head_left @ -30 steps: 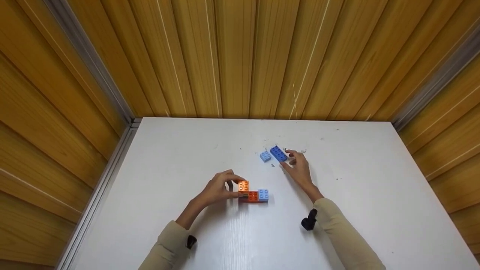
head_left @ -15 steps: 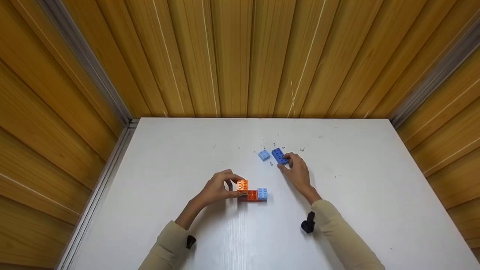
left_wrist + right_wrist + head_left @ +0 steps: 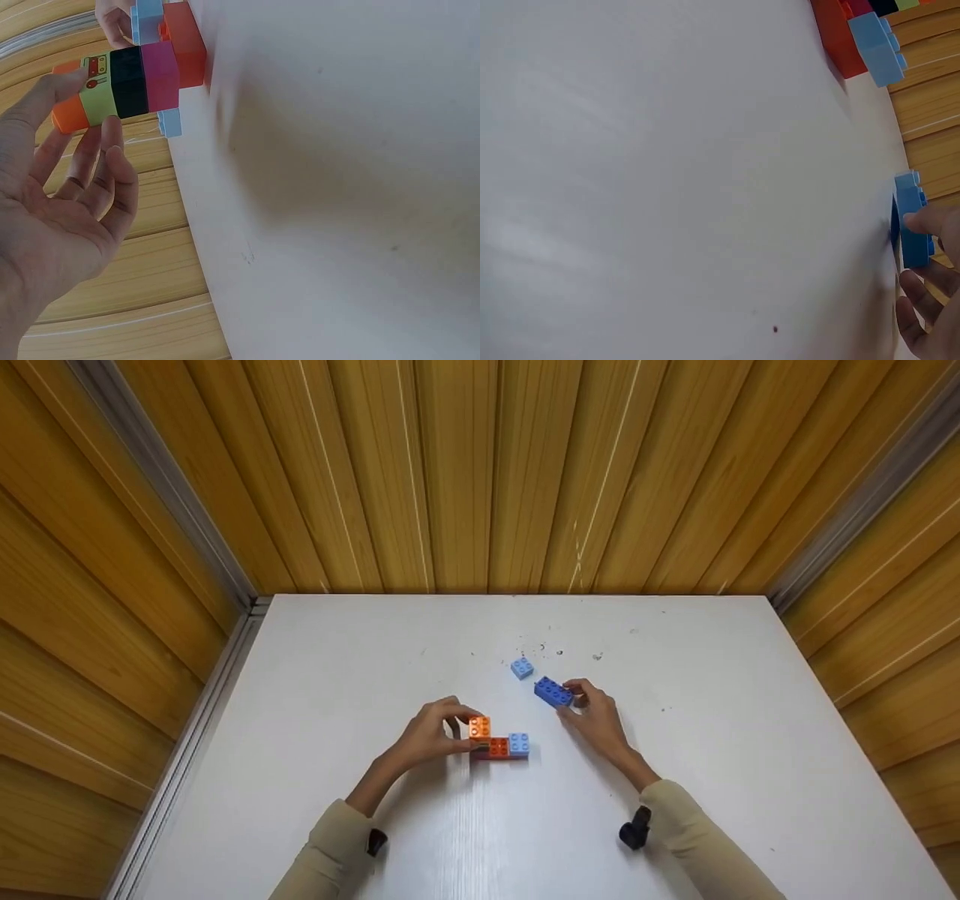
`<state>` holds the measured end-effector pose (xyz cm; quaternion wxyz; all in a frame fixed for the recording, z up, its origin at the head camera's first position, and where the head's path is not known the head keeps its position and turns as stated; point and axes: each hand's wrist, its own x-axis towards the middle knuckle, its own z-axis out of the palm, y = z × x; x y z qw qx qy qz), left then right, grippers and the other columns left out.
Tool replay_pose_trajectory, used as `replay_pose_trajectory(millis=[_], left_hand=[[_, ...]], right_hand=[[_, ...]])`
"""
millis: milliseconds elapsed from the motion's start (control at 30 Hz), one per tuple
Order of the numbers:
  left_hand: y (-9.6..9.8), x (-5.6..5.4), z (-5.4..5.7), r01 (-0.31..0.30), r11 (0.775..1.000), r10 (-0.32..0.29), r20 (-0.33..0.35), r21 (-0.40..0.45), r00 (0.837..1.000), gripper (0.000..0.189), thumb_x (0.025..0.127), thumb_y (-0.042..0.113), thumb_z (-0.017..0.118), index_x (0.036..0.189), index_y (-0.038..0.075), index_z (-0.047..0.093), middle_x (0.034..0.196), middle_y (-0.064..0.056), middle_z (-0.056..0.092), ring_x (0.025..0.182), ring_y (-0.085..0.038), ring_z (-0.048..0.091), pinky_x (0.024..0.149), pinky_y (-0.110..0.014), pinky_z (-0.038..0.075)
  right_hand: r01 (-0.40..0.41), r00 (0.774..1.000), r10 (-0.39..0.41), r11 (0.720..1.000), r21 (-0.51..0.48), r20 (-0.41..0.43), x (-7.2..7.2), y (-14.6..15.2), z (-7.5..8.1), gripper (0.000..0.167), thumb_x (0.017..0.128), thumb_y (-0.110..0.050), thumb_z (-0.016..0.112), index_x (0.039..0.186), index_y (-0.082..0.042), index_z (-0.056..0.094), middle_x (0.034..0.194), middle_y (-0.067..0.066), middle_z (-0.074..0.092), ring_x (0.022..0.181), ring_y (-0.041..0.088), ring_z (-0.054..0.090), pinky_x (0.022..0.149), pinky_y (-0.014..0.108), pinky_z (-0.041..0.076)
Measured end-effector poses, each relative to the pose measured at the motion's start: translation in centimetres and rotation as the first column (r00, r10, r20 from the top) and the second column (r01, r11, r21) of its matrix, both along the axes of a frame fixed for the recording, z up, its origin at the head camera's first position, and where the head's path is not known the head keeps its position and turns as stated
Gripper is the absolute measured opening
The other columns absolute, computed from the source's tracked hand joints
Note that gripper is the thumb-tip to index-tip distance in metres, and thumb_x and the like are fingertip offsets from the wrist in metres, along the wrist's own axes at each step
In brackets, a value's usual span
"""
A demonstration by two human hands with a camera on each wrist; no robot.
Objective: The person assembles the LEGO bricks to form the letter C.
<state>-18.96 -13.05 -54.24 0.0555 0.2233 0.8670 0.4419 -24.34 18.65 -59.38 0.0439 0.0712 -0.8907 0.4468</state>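
Observation:
My left hand (image 3: 429,735) pinches the upper part of a tower of toy building bricks, with the thumb on a printed lime-green brick (image 3: 96,101). An orange brick (image 3: 479,727) tops the tower; black (image 3: 129,81) and magenta (image 3: 160,75) bricks sit below the lime one. The tower stands on one end of a long red brick (image 3: 185,45), which carries a light blue brick (image 3: 518,743) at its other end. Behind and to the right, my right hand (image 3: 598,718) grips the near end of a long dark blue brick (image 3: 553,691) between thumb and fingers, close over the table.
A loose light blue brick (image 3: 522,667) lies just beyond the dark blue one. Small dark marks (image 3: 559,652) dot the white table (image 3: 337,660). Wood-look panels (image 3: 465,472) rise at the table's back and sides.
My right hand has closed its fingers on the dark blue brick and drawn it toward me, away from the loose light blue brick. The left hand keeps its hold on the tower.

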Motion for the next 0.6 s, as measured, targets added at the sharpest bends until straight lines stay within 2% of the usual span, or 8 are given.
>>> replay_pose_trajectory(millis=[167,300,433,600], left_hand=[[0.0,-0.1,0.1,-0.004,1.0,0.004,-0.013,-0.027,1.0,0.037,0.082,0.014,0.086,0.117,0.01,0.077,0.099,-0.013,0.068,0.086,-0.022,0.067,0.073,-0.024,0.05],[0.0,-0.2,0.2,-0.005,0.999,0.004,-0.019,-0.036,1.0,0.036,0.081,0.014,0.086,0.116,0.01,0.077,0.097,-0.01,0.068,0.084,-0.022,0.068,0.072,-0.025,0.05],[0.0,-0.2,0.0,-0.002,1.0,0.002,0.0,-0.001,1.0,0.036,0.081,0.014,0.087,0.115,0.009,0.077,0.098,-0.012,0.068,0.083,-0.023,0.069,0.074,-0.035,0.056],[0.0,-0.3,-0.3,-0.002,0.999,0.001,0.017,0.036,1.0,0.037,0.081,0.015,0.087,0.116,0.009,0.077,0.098,-0.009,0.067,0.084,-0.022,0.068,0.069,-0.027,0.054]], right_hand=[[-0.045,0.998,0.041,0.997,-0.063,-0.057,1.1,0.2,0.6,0.027,0.089,-0.005,0.078,0.115,-0.005,0.072,0.114,0.011,0.074,0.098,0.027,0.066,0.083,0.033,0.05],[-0.064,0.993,0.055,0.994,-0.084,-0.108,1.6,0.0,1.7,0.025,0.088,-0.004,0.078,0.112,-0.006,0.073,0.112,0.011,0.075,0.096,0.029,0.068,0.078,0.029,0.05],[-0.097,0.987,0.083,0.99,-0.102,-0.138,2.4,-0.6,3.2,0.026,0.088,-0.007,0.079,0.113,-0.008,0.073,0.113,0.009,0.075,0.096,0.028,0.069,0.078,0.029,0.051],[-0.18,0.973,0.161,0.978,-0.107,-0.163,4.0,-1.9,5.4,0.028,0.089,-0.008,0.077,0.116,-0.012,0.072,0.118,0.005,0.074,0.101,0.027,0.068,0.082,0.031,0.054]])
